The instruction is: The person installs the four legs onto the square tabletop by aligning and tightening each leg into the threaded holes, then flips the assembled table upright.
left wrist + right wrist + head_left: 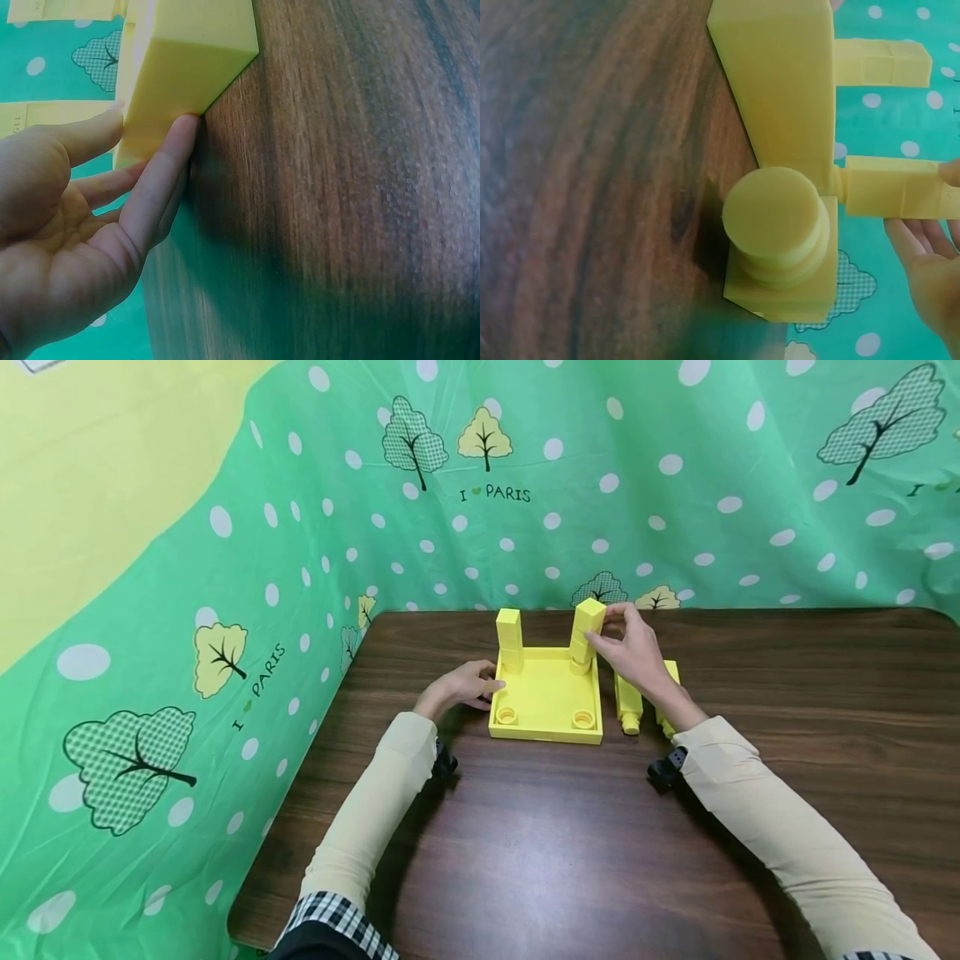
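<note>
A yellow square toy tabletop with a raised rim lies underside up, round sockets showing at its two near corners. At its far left corner a yellow block leg stands upright. My right hand pinches a second yellow leg between thumb and fingers at the far right corner. That leg leans slightly, and in the right wrist view part of its narrow peg shows between leg and tabletop. My left hand grips the tabletop's left side, thumb at the rim and fingers against the outer wall.
Right of the tabletop, two loose yellow legs lie on the brown table: one leg with its round end toward me, another leg partly behind my right wrist. A green patterned cloth hangs behind and to the left.
</note>
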`<state>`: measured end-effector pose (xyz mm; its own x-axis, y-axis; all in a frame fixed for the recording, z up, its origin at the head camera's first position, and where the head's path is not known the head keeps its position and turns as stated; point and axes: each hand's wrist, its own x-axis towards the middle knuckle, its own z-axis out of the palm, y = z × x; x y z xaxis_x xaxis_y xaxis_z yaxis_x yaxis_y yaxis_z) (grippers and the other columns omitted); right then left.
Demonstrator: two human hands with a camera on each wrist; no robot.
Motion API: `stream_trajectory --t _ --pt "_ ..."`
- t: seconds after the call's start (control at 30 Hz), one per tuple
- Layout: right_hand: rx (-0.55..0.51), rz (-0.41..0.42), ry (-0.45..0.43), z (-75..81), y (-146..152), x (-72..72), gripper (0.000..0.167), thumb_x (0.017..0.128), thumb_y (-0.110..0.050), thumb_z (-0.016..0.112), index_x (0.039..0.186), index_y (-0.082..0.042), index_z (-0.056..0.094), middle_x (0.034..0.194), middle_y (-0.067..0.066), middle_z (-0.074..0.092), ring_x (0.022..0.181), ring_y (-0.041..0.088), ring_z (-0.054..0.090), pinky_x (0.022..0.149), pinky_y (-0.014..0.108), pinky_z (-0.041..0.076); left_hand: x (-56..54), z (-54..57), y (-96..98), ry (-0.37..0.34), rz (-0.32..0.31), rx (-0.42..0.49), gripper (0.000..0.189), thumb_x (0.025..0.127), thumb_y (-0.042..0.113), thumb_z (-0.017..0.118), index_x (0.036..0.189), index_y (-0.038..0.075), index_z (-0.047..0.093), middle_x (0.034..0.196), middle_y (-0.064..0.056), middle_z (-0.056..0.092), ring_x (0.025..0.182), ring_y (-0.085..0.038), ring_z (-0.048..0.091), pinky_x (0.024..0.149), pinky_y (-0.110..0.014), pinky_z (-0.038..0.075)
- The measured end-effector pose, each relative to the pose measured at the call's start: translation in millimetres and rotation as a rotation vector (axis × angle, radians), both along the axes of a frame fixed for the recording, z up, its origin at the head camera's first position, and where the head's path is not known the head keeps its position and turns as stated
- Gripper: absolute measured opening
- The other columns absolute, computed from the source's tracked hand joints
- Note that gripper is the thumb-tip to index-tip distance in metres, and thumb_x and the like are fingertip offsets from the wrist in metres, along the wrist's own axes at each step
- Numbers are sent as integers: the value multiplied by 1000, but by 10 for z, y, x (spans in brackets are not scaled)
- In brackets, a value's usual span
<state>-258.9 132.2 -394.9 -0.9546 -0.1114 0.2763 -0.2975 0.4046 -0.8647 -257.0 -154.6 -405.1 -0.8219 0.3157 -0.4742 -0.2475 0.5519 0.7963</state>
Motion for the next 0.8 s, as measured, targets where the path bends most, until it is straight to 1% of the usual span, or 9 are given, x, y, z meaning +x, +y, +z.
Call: stream_trajectory --t 0.17,0.27,0.33,0.43,0.57,0.73,0.8 --pt "26 -9 7 16 10 1 53 93 -38 60 127 -2 41 122 16 52 115 29 54 96 44 48 2 6 1 -2 1 -5 51 99 22 53 145 7 34 121 -17 52 99 -25 59 82 -34 58" --pt "21 -22 8 42 10 -6 54 96 -45 53 128 -3 43 123 15 53 118 29 53 95 45 46 -1 1 -3 -4 1 -5 53 99 22 54 145 7 34 121 -17 52 99 -25 59 81 -34 58" --pt "9 -28 9 63 3 -16 54 97 -47 47 129 -4 44 125 16 53 119 29 52 95 44 45 -2 -2 -4 -5 0 -6 53 99 22 54 146 7 34 120 -17 52 99 -25 59 80 -34 58" --pt "-3 -37 10 98 -14 -37 52 99 -47 43 129 -5 46 125 15 53 120 27 51 94 41 44 -4 -6 -6 -7 -3 -6 53 99 22 54 146 7 34 120 -17 52 99 -25 59 80 -33 58" --pt "-22 -28 1 140 -34 -62 47 99 -43 46 128 -6 49 125 11 53 118 23 51 94 38 44 -1 -4 -5 -6 -5 -11 53 99 22 54 145 6 34 121 -17 52 100 -25 59 81 -33 58" --pt "-73 34 -44 180 -36 -108 48 100 -41 46 136 -10 48 133 9 50 124 21 47 103 40 42 3 6 -5 -1 -7 -14 52 99 22 54 144 6 35 120 -17 52 100 -25 59 81 -33 58" --pt "-93 55 -72 194 -33 -128 49 101 -41 44 139 -10 46 137 10 48 125 23 47 106 42 41 3 10 -5 1 -6 -13 51 99 21 54 144 6 36 120 -17 53 99 -25 59 81 -34 58"
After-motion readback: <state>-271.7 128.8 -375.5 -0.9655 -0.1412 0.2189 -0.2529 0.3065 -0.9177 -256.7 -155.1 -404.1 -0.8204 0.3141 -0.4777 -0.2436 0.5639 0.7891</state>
